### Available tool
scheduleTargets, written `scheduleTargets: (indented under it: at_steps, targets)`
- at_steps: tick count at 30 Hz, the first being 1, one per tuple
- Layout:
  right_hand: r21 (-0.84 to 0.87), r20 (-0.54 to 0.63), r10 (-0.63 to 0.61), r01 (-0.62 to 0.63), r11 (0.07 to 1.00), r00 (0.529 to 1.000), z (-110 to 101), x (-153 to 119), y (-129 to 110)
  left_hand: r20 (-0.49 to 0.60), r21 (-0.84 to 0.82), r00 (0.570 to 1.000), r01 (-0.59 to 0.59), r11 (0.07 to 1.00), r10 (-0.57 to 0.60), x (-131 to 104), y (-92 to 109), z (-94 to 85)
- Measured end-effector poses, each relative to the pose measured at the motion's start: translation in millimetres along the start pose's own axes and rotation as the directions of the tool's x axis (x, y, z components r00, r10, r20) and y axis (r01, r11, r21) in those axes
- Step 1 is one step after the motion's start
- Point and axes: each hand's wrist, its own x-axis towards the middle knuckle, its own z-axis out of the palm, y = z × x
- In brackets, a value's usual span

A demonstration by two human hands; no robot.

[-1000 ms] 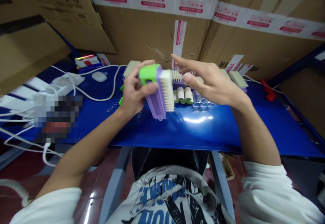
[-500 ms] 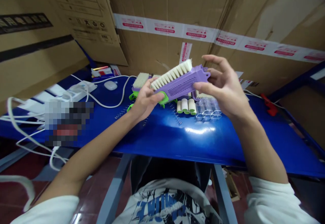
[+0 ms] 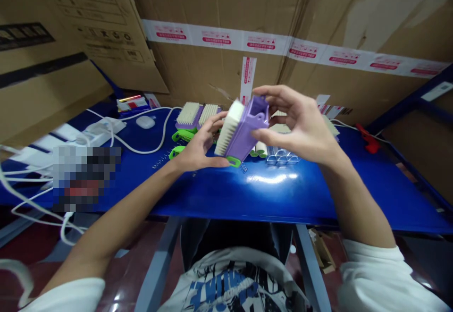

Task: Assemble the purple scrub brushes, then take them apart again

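Observation:
Above the table I hold a purple scrubbing brush (image 3: 244, 130) with cream bristles and a green piece at its lower end. It is tilted, its upper end hollow and turned up toward me. My right hand (image 3: 297, 125) grips the upper end, thumb on the near side and fingers behind. My left hand (image 3: 198, 151) is closed at the lower end, thumb on the green piece; its fingers are partly hidden behind the bristles. Beyond my left hand lie more brush heads (image 3: 188, 115) and green clip-like parts (image 3: 177, 151). Behind the held brush are cream-and-green cylinders (image 3: 261, 148) and clear plastic pieces (image 3: 282, 156).
On the blue table (image 3: 212, 201), small metal parts lie near my left hand. At left are a white power strip (image 3: 102, 130), cables and a white mouse (image 3: 145, 122). A red tool-like object (image 3: 368, 139) sits at right. Cardboard (image 3: 212, 76) stands behind.
The brush has turned so its hollow end faces more toward me and its green end points down. My right hand has moved slightly left. The view has shifted a little.

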Motion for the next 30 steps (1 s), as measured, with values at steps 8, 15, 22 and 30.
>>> scheduleTargets:
  at_steps: [8,15,22,30]
  targets:
    - [-0.006,0.27,0.025,-0.024,1.0,0.963,28,-3,9,0.034,0.067,0.997,-0.067,0.996,0.065,-2,6,8.2]
    - [-0.619,0.266,0.204,0.005,0.786,0.942,2,16,40,0.018,0.142,0.99,-0.142,0.98,0.141,-8,8,13.2]
    - [-0.765,0.443,0.31,0.174,0.62,0.841,23,20,76,0.033,0.18,0.986,-0.165,0.97,0.161,-4,15,13.3]
    - [-0.194,0.202,-0.007,0.047,0.98,0.979,-17,16,40,-0.027,0.498,0.957,-0.239,0.834,0.29,-6,21,18.3]
